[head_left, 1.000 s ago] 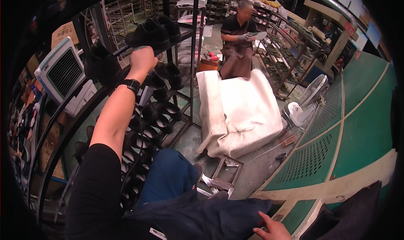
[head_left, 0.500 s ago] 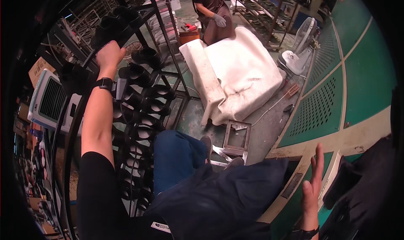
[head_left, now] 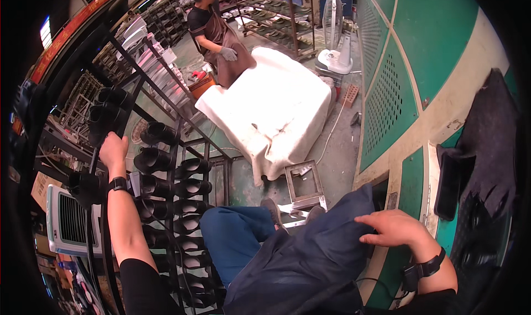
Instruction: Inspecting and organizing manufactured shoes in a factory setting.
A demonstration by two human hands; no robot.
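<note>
A: Nearest, right hand (head_left: 394,227) flat on the dark blue apron (head_left: 310,265) over the lap, fingers spread, holding nothing. Half a second ago raised at the lower edge with palm open; now lowered onto the cloth.

B: Left hand (head_left: 113,149)?

A: Stretched out and up to the black metal rack (head_left: 182,149), fingers curled round a bar of the frame. Grip closed on the bar, with no shoe in it as far as can be seen. A second ago up among the dark shoes at the top row; now lower down, just left of the shoes (head_left: 157,160) on their pegs.

B: Meaning for the work?

A: Probably a pause between pieces: hands free of any shoe, the black shoes all sitting on the rack in rows, toes outward, just beside the left hand.

B: Further out?

A: Small metal stool (head_left: 303,185) on the floor past the knees, then a bulky shape under a white cloth (head_left: 276,108). Behind that, another person (head_left: 213,30) seated in a brown apron and pale gloves. White fan (head_left: 333,36) standing by the green wall (head_left: 398,66), shelving at the back.
</note>
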